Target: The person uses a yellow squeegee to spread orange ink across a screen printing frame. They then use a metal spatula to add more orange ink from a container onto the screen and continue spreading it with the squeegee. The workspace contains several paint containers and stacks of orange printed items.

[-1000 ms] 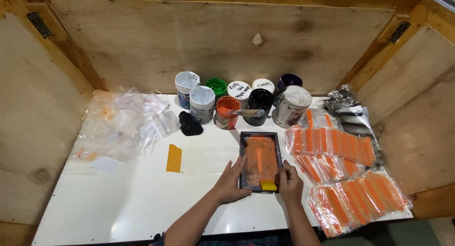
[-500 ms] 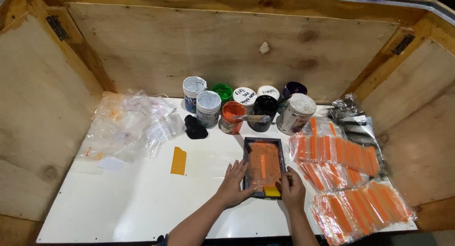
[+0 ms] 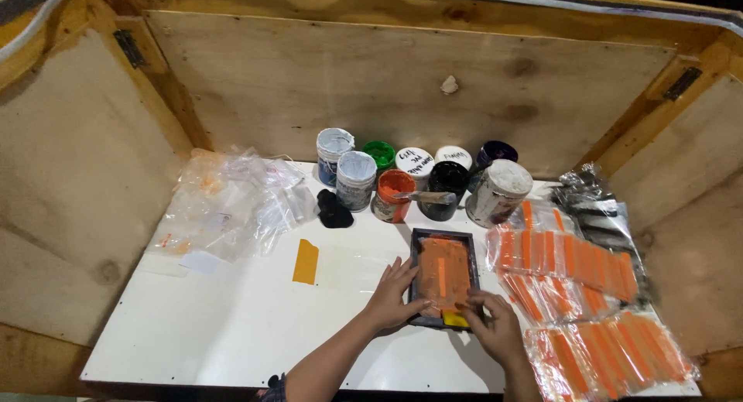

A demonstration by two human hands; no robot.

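A small dark-framed printing screen (image 3: 443, 239) smeared with orange ink lies on the white table (image 3: 232, 325). My left hand (image 3: 395, 294) rests flat, fingers spread, on the frame's left edge. My right hand (image 3: 495, 328) is at the frame's near right corner, fingers bent over a small yellow piece (image 3: 455, 319) at the bottom edge. Whether the right hand grips that piece is hard to tell.
Several paint pots (image 3: 422, 177) stand in a cluster at the back. Clear bags of orange strips (image 3: 573, 294) are piled at the right, empty clear bags (image 3: 232, 201) at the left. A yellow-orange card (image 3: 306, 261) and a black cloth (image 3: 333, 210) lie nearby. Plywood walls (image 3: 402, 85) enclose the table.
Both hands stay on the screen frame; my right hand has shifted slightly at the near corner. The camera has tilted, so the scene sits a little differently in view.
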